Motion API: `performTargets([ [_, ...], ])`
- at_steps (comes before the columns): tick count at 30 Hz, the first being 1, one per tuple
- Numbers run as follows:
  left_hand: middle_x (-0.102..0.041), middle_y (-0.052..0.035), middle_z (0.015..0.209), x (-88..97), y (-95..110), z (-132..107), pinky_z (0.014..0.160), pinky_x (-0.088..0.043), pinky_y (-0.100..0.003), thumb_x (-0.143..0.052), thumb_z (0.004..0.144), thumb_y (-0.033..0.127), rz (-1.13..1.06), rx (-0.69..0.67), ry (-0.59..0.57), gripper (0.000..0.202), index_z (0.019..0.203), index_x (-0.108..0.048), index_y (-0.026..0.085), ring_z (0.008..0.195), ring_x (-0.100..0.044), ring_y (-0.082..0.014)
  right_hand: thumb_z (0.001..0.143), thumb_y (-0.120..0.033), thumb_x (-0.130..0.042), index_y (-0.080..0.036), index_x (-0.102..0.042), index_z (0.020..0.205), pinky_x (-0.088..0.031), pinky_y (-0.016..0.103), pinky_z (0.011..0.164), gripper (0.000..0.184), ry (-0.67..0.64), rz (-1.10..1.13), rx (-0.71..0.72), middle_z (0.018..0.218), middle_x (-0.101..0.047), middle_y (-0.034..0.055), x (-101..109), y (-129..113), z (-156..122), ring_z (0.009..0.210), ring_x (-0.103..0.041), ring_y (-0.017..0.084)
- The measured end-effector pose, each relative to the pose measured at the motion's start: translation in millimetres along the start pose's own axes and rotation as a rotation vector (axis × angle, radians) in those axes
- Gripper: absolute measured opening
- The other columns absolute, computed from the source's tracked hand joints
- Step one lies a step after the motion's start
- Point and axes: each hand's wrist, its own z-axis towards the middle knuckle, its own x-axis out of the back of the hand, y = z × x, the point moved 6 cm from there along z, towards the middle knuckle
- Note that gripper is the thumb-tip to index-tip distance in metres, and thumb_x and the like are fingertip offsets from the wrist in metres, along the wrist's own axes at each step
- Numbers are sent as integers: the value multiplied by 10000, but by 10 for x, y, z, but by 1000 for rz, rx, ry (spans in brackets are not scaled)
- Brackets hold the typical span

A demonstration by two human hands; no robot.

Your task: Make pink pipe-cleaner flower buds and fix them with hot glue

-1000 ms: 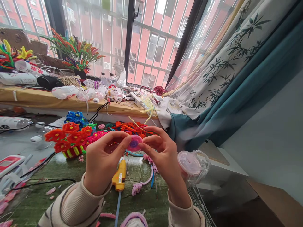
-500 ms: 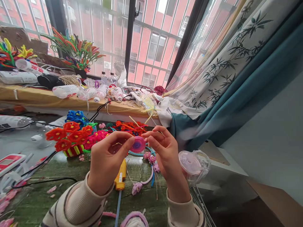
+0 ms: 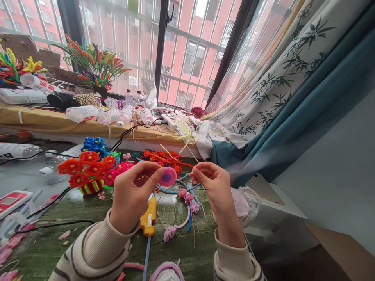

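Note:
My left hand pinches a small pink spool with purple thread between thumb and fingers, held above the green mat. My right hand is a short way right of the spool, its fingertips pinched together; it seems to hold a fine thread that I cannot make out clearly. A yellow glue gun lies on the mat below my hands. Small pink pipe-cleaner flowers lie beside it.
Orange, pink and blue pipe-cleaner flowers stand left of my hands. A clear plastic bag with a pink reel sits at right. The window ledge holds bottles, a power strip and bouquets. Cables cross the green mat. Curtains hang right.
My right hand has let go of the spool and drawn away to the right, fingers pinched. My left hand keeps the spool in about the same place.

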Motion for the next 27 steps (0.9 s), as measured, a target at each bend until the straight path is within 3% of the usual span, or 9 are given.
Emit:
performTargets([
  [9,-721,-12,684,-4,-18,5,424,-435,-206,-749,705,369,6,22,-5,183,732,-717,191,499,-564,-112,750,-493,-750,-169,-615,713,-426,234,480,353,-72,-56,38,543,-602,-4,-145,-9,-7,496,-537,119],
  [15,-713,-11,669,-3,-24,9,439,-455,-210,-756,701,377,3,21,-9,195,733,-716,189,503,-571,-117,709,-490,-786,-164,-632,688,-444,242,495,361,-103,-19,12,567,-641,13,-148,-7,-15,513,-567,129],
  [27,-722,-10,689,0,-45,7,524,-503,-224,-768,695,380,-3,30,-13,194,736,-723,196,578,-623,-139,824,-510,-684,-169,-555,639,-372,203,451,409,-151,29,-6,537,-576,-21,-142,35,-11,461,-474,83],
])
